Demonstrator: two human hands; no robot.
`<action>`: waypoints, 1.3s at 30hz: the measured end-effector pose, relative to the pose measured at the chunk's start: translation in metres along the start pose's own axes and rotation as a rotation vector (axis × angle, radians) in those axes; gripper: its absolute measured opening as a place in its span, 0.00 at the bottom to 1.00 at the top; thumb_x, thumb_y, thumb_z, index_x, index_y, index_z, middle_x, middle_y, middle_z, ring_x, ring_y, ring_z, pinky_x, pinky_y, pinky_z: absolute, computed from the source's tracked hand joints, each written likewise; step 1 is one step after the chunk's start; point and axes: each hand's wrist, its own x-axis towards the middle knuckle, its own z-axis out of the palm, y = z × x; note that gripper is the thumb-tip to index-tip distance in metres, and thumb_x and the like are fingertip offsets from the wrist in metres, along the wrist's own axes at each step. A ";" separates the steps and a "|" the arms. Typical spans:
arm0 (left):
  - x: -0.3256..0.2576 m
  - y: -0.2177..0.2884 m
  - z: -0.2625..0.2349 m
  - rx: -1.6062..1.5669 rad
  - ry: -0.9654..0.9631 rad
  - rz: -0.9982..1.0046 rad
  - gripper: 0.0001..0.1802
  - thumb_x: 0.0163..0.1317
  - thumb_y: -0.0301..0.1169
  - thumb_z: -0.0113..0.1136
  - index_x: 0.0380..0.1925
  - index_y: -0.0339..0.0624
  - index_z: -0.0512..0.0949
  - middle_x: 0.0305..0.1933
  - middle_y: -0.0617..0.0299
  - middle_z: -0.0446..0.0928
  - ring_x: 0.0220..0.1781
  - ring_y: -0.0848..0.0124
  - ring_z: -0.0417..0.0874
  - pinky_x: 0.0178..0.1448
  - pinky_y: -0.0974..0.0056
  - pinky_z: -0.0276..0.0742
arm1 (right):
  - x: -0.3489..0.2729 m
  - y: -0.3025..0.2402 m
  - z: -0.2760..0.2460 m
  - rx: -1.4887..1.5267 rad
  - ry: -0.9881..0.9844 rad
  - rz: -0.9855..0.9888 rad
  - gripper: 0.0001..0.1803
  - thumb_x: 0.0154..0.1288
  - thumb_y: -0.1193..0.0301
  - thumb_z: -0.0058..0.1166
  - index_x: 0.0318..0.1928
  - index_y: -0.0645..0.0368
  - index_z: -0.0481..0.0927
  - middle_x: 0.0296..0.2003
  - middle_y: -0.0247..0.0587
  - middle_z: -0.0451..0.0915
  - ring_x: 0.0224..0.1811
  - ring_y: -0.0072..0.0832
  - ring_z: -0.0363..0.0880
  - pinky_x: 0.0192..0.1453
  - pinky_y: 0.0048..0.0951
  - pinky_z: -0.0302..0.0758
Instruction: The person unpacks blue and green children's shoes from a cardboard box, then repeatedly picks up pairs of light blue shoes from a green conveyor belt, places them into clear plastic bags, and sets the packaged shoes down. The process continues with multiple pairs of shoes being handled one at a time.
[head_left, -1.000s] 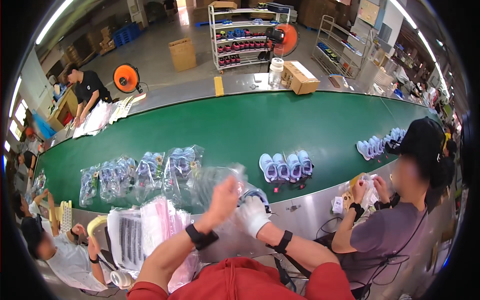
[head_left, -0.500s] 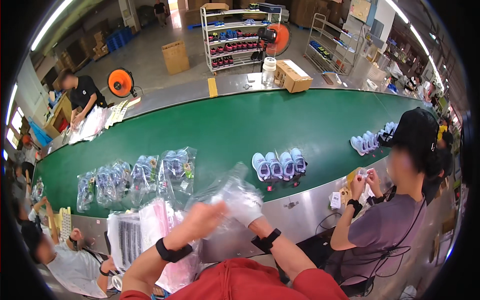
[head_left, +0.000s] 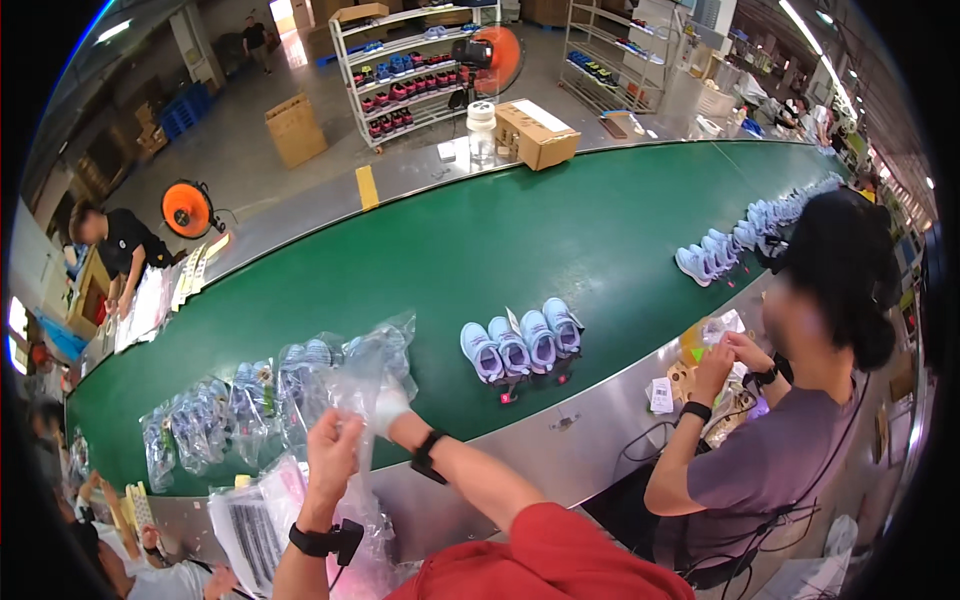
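Observation:
In the fingers of my left hand [head_left: 335, 448] is the edge of a clear plastic bag [head_left: 355, 385]. My right hand [head_left: 392, 408], in a white glove, is up against or inside the same bag; clear film covers its fingers, and their pose is hard to make out. Just beyond, pairs of light blue sneakers in clear bags [head_left: 250, 400] lie in a row on the green belt [head_left: 420, 240]. Several unbagged light blue sneakers [head_left: 525, 345] with small pink tags stand to the right of my hands. A stack of printed and pink plastic bags [head_left: 265, 525] sits below my left hand.
At right a co-worker [head_left: 770, 450] handles small items near tags on the metal edge, with more sneakers [head_left: 710, 255] on the belt beyond. Across it stand a cardboard box [head_left: 540, 135] and a jar [head_left: 481, 135]. Another person [head_left: 130, 250] works at far left.
Both my hands have moved left with the clear bag, toward the bagged sneakers. The view has swung, and more sneakers show along the belt at right.

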 end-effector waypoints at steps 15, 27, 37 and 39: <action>0.005 -0.022 0.031 -0.667 0.109 -0.029 0.04 0.66 0.27 0.46 0.37 0.41 0.71 0.34 0.68 0.72 0.35 0.79 0.73 0.41 0.70 0.72 | -0.114 -0.012 -0.114 0.941 0.065 0.157 0.11 0.65 0.68 0.51 0.28 0.59 0.72 0.19 0.27 0.72 0.22 0.14 0.67 0.26 0.19 0.64; -0.014 -0.008 0.018 -0.461 0.041 0.033 0.04 0.65 0.26 0.46 0.33 0.42 0.72 0.24 0.72 0.70 0.23 0.83 0.69 0.28 0.75 0.68 | -0.177 0.002 -0.156 -0.144 0.631 0.065 0.08 0.55 0.73 0.55 0.36 0.57 0.73 0.31 0.43 0.76 0.37 0.40 0.76 0.38 0.38 0.72; -0.138 0.001 0.107 0.271 -1.098 0.345 0.06 0.63 0.26 0.45 0.37 0.36 0.71 0.29 0.54 0.73 0.31 0.59 0.74 0.37 0.56 0.72 | -0.144 0.004 -0.070 -0.148 0.021 -0.087 0.14 0.57 0.74 0.49 0.45 0.60 0.75 0.40 0.48 0.79 0.41 0.41 0.78 0.50 0.37 0.74; -0.129 -0.016 0.066 0.298 -0.934 0.269 0.06 0.65 0.28 0.46 0.33 0.37 0.71 0.25 0.56 0.71 0.28 0.64 0.72 0.33 0.60 0.70 | -0.124 -0.014 -0.078 -0.121 0.077 -0.047 0.14 0.57 0.73 0.49 0.45 0.60 0.76 0.39 0.49 0.79 0.41 0.41 0.78 0.49 0.37 0.74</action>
